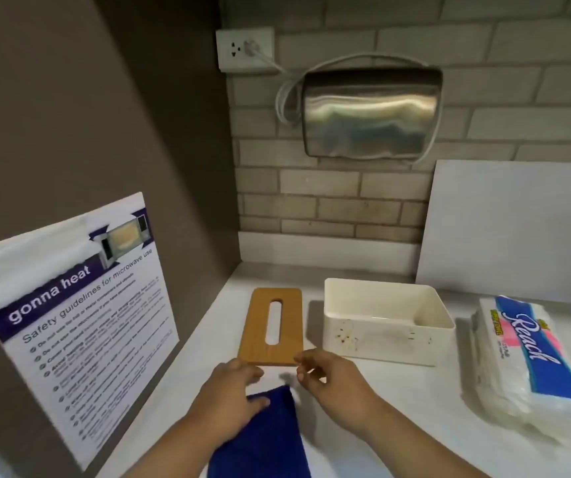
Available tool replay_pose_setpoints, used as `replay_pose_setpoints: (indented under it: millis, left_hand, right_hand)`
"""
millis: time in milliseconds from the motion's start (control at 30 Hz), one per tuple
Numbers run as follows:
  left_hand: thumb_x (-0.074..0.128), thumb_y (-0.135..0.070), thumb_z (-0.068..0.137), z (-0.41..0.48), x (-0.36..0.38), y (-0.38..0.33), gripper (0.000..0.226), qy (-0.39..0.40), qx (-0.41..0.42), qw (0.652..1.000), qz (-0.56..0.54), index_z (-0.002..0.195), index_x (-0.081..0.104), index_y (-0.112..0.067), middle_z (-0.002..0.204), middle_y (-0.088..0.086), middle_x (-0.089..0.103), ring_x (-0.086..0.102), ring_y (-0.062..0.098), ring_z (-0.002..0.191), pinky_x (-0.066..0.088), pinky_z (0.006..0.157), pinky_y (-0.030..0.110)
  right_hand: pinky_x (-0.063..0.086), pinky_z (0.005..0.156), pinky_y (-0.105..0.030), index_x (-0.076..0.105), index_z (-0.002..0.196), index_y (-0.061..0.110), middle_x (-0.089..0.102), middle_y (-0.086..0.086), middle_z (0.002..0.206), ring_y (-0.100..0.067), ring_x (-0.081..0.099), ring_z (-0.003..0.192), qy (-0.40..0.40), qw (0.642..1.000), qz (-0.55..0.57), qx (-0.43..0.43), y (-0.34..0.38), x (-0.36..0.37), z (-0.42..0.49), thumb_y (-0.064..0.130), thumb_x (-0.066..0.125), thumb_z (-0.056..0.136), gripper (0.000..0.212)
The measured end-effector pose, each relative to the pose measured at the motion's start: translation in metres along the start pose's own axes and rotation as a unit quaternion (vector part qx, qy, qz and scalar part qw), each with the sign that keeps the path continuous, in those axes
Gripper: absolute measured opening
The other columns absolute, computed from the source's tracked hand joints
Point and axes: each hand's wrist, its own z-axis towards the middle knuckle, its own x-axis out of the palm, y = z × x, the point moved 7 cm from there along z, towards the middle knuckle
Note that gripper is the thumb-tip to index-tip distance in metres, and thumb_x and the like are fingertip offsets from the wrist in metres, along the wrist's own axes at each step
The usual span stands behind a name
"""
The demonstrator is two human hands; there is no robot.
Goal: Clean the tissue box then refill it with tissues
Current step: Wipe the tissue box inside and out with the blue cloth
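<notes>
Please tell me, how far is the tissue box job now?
Done: the wooden lid is off and lies beside the open, empty white box. In hand: the left hand rests on the blue cloth; the right hand is at the lid's edge. Left: stains on the box front, then refilling from the tissue pack.

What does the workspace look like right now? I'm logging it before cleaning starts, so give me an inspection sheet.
Surface: white counter.
Job's things: open white box, front spotted; wooden lid flat beside it; tissue pack at right; blue cloth.
Clutter: white board leaning on wall.
Grippers: left hand on cloth; right hand open near lid.
Cables: cord from outlet to hand dryer.
Surroundings: brick wall; microwave notice.
</notes>
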Motion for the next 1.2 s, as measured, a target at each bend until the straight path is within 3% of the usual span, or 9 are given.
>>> replay_pose_setpoints:
  millis: [100, 267, 433, 600, 800, 933, 1033, 1100, 1200]
  left_hand:
    - [0.066, -0.062, 0.075, -0.003, 0.011, 0.009, 0.070, 0.046, -0.024, 0.996, 0.073, 0.137, 0.045, -0.037, 0.140, -0.012, 0.039, 0.039, 0.011, 0.127, 0.040, 0.105, 0.028]
    - [0.062, -0.056, 0.082, -0.005, 0.017, 0.009, 0.033, 0.039, 0.016, 0.996, 0.079, 0.108, 0.057, -0.037, 0.121, -0.017, 0.050, 0.044, 0.007, 0.108, 0.043, 0.095, 0.024]
    - [0.058, -0.038, 0.093, -0.004, 0.011, -0.003, 0.014, 0.056, 0.045, 0.997, -0.033, 0.103, 0.050, -0.035, 0.104, -0.014, 0.060, 0.057, 0.005, 0.092, 0.050, 0.085, 0.022]
    - [0.053, -0.031, 0.097, -0.001, -0.004, -0.030, 0.017, 0.080, 0.082, 0.981, -0.157, 0.109, 0.050, -0.043, 0.112, -0.022, 0.055, 0.054, 0.004, 0.108, 0.045, 0.090, 0.020]
    - [0.059, -0.028, 0.093, 0.005, -0.033, -0.055, 0.011, -0.044, 0.107, 0.972, -0.203, 0.097, 0.057, -0.038, 0.094, -0.020, 0.064, 0.060, 0.002, 0.088, 0.052, 0.074, 0.023]
    - [0.056, -0.027, 0.095, 0.011, -0.033, -0.080, 0.009, -0.030, 0.097, 0.956, -0.276, 0.101, 0.051, -0.032, 0.095, -0.012, 0.062, 0.059, 0.006, 0.086, 0.047, 0.064, 0.020]
    - [0.054, -0.021, 0.096, 0.015, -0.020, -0.101, 0.009, 0.034, 0.063, 0.930, -0.361, 0.097, 0.056, -0.029, 0.100, -0.006, 0.065, 0.062, 0.015, 0.095, 0.053, 0.080, 0.032]
    - [0.053, -0.018, 0.096, 0.015, -0.012, -0.113, 0.012, 0.053, 0.027, 0.894, -0.445, 0.095, 0.058, -0.029, 0.100, -0.004, 0.067, 0.063, 0.015, 0.094, 0.052, 0.076, 0.030]
    - [0.056, -0.022, 0.095, 0.015, -0.005, -0.135, 0.012, -0.004, 0.052, 0.929, -0.366, 0.096, 0.050, -0.033, 0.095, -0.012, 0.060, 0.059, 0.006, 0.087, 0.048, 0.069, 0.022]
  right_hand:
    - [0.043, 0.081, -0.010, 0.060, 0.115, 0.031, 0.062, 0.017, 0.098, 0.001, 0.058, 0.093, 0.012, 0.999, 0.012, 0.030, -0.008, 0.012, -0.003, 0.028, 0.054, 0.094, 0.022]
    - [0.047, 0.084, -0.016, 0.063, 0.107, 0.031, 0.064, 0.013, 0.105, -0.003, 0.060, 0.096, -0.013, 0.996, 0.050, 0.069, -0.021, 0.015, -0.009, 0.032, 0.060, 0.091, 0.017]
    - [0.050, 0.090, -0.024, 0.061, 0.107, 0.035, 0.062, 0.013, 0.115, -0.003, 0.060, 0.101, -0.014, 0.989, 0.094, 0.109, -0.033, 0.017, -0.017, 0.026, 0.061, 0.090, 0.020]
    - [0.051, 0.092, -0.025, 0.050, 0.126, 0.041, 0.064, 0.018, 0.119, -0.003, 0.062, 0.108, 0.107, 0.971, 0.198, 0.083, -0.019, 0.032, -0.029, 0.032, 0.062, 0.090, 0.040]
    - [0.052, 0.094, -0.042, 0.072, 0.102, 0.018, 0.075, -0.001, 0.099, -0.019, 0.069, 0.094, 0.016, 0.973, 0.187, 0.137, -0.031, 0.005, -0.039, 0.034, 0.066, 0.085, 0.024]
    - [0.053, 0.082, -0.036, 0.070, 0.109, 0.005, 0.070, -0.017, 0.110, -0.028, 0.067, 0.097, 0.027, 0.918, 0.368, 0.144, -0.029, -0.020, -0.056, 0.027, 0.071, 0.079, 0.037]
    - [0.051, 0.086, -0.041, 0.070, 0.112, 0.005, 0.067, -0.019, 0.116, -0.034, 0.067, 0.100, -0.027, 0.795, 0.593, 0.124, -0.028, -0.043, -0.067, 0.041, 0.068, 0.077, 0.049]
    - [0.053, 0.085, -0.045, 0.070, 0.113, 0.007, 0.066, -0.020, 0.120, -0.036, 0.067, 0.102, -0.017, 0.718, 0.688, 0.103, -0.019, -0.054, -0.070, 0.055, 0.077, 0.064, 0.069]
    - [0.054, 0.087, -0.047, 0.065, 0.120, 0.005, 0.065, -0.021, 0.119, -0.037, 0.065, 0.105, -0.016, 0.753, 0.642, 0.141, -0.030, -0.056, -0.069, 0.043, 0.076, 0.071, 0.063]
